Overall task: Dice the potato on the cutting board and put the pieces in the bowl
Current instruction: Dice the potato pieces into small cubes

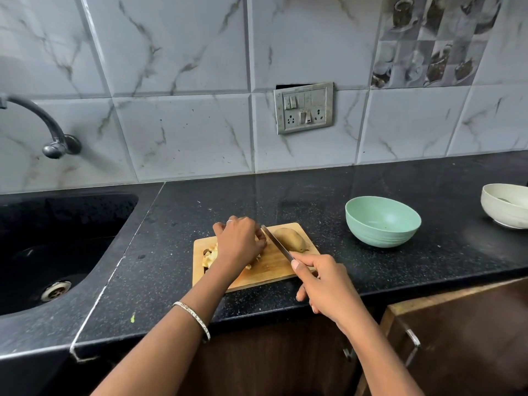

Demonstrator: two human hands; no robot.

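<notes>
Held under curled left fingers (257,235): pale cut potato pieces (210,258); steel knife (276,242) gripped by right fingers (300,267); brown potato half (291,238) uncut; round green bowl (383,224) empty.

I see a brown-skinned potato chunk (291,239) on the wooden cutting board (268,271) mid-frame, pale pieces (210,257) at its left end, and the mint bowl (380,237) upright to the right.
</notes>
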